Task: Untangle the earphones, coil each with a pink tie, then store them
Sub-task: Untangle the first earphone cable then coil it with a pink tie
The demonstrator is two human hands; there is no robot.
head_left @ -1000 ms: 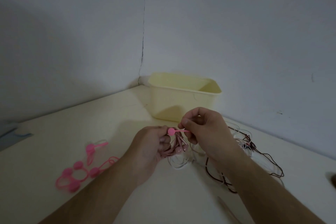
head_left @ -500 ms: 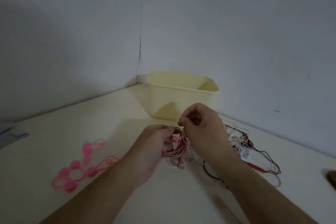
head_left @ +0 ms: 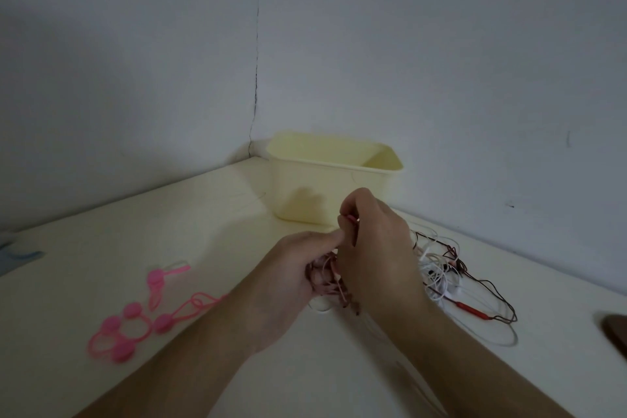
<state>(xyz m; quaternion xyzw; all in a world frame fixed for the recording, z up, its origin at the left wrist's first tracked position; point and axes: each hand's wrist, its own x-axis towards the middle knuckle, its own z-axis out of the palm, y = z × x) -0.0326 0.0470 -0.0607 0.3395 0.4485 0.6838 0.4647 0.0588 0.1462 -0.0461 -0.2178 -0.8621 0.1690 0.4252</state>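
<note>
My left hand (head_left: pixel 298 268) grips a coiled pinkish earphone bundle (head_left: pixel 330 285) just above the cream table. My right hand (head_left: pixel 373 244) is closed beside it, its fingertips pinching the end of a pink tie (head_left: pixel 351 218) that runs down toward the coil. The two hands touch at the thumbs. A tangle of white, dark and red earphone cables (head_left: pixel 458 282) lies on the table right of my right hand. Several spare pink ties (head_left: pixel 135 322) lie to the left. The pale yellow bin (head_left: pixel 305 187) stands behind the hands.
Two grey walls meet in a corner right behind the bin. A blue-grey object (head_left: pixel 17 256) sits at the left edge, and a dark brown object (head_left: pixel 615 332) at the right edge of the table (head_left: pixel 169 237).
The tie's round head, seen between the hands a second ago, is now hidden. My right hand has lifted the tie's end upward above the coil. The view has shifted slightly.
</note>
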